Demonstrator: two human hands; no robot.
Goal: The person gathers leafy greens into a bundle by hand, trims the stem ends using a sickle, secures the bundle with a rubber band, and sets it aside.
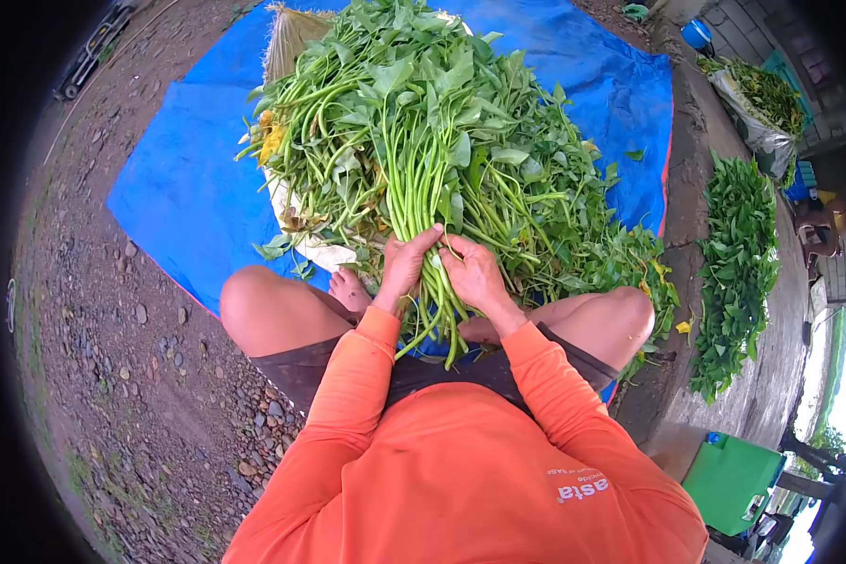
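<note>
Between my hands is a bunch of leafy greens [414, 193] with long pale-green stems, resembling water spinach. Its leaves point away from me and the cut stem ends hang toward my lap. My left hand [405, 266] is closed around the stems from the left side. From the right, my right hand [477, 275] grips the same stems, thumb and fingers pinched close to my left thumb. Whether a tie lies under the fingers I cannot tell. Behind and beside the bunch spreads a big heap of the same greens [545, 207], with some yellowed leaves [272, 141] at its left.
A blue tarp [188, 179] lies under the heap, with a woven sack [294, 42] at its far edge. Gravelly ground [160, 376] is on the left. To the right are a row of greens [735, 273], a filled sack [771, 141], a green container [731, 482] and another person [822, 230].
</note>
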